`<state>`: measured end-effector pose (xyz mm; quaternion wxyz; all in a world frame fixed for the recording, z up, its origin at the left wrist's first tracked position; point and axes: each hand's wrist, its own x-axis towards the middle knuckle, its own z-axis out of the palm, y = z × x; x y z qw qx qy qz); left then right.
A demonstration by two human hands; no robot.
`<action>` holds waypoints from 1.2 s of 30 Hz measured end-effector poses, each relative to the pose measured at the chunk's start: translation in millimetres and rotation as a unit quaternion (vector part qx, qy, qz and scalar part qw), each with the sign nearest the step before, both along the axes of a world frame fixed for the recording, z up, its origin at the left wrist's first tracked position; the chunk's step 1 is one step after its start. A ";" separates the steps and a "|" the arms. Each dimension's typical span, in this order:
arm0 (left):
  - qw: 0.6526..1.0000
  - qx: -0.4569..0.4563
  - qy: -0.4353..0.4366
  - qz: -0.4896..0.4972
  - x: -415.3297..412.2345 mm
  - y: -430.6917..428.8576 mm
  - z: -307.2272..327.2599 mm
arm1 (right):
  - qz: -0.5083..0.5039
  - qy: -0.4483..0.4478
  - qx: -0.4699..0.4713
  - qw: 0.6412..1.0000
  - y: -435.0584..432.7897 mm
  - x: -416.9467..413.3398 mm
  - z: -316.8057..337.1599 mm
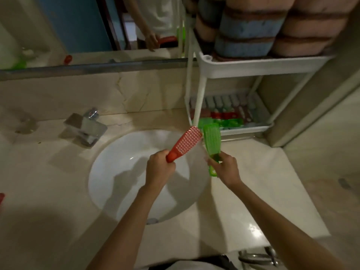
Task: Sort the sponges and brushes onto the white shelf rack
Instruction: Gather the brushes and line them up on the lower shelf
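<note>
My left hand grips the handle of a red brush, bristle side up, above the sink. My right hand holds a green brush by its handle, just right of the red one. Both brush heads point toward the white shelf rack at the back right of the counter. Its upper tier carries blue and pink sponges stacked on edge. Its lower tier holds several red, green and pale brushes lying side by side.
A white round sink lies under my hands, with a chrome faucet at its back left. A mirror runs along the wall. The beige marble counter extends to the right; a wall bounds the rack's right side.
</note>
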<state>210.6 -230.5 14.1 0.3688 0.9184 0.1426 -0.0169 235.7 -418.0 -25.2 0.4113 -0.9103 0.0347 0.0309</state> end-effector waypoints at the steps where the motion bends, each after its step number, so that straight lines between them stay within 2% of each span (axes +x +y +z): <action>1: 1.000 0.003 0.004 -0.012 4.2 -11.9 1.2 | -0.013 0.013 0.028 0.999 -10.5 2.5 -0.7; 4: 1.000 -0.005 0.018 -0.020 19.0 -44.5 7.0 | -0.054 0.050 0.114 0.991 -36.8 17.1 1.0; 7: 0.999 0.006 0.031 -0.019 36.8 -72.5 13.6 | -0.106 0.106 0.235 0.960 -51.3 37.4 9.7; 11: 0.999 0.008 0.028 -0.022 63.1 -99.9 18.2 | -0.130 0.153 0.375 0.905 -59.5 76.6 26.8; 15: 0.999 0.029 0.028 0.011 82.9 -113.2 24.3 | -0.182 0.185 0.496 0.829 -59.2 120.6 35.1; 21: 0.998 0.043 0.037 0.031 103.4 -124.3 29.1 | -0.262 0.205 0.582 0.742 -59.7 167.3 29.9; 25: 0.997 0.043 0.042 0.040 114.5 -127.8 30.4 | -0.296 0.208 0.598 0.715 -66.2 181.2 25.2; 29: 0.997 0.045 0.045 0.042 118.8 -129.1 31.4 | -0.285 0.230 0.605 0.707 -70.7 189.0 23.5; 36: 0.996 0.055 0.055 0.043 124.7 -131.4 29.6 | -0.243 0.304 0.534 0.750 -75.5 200.3 24.9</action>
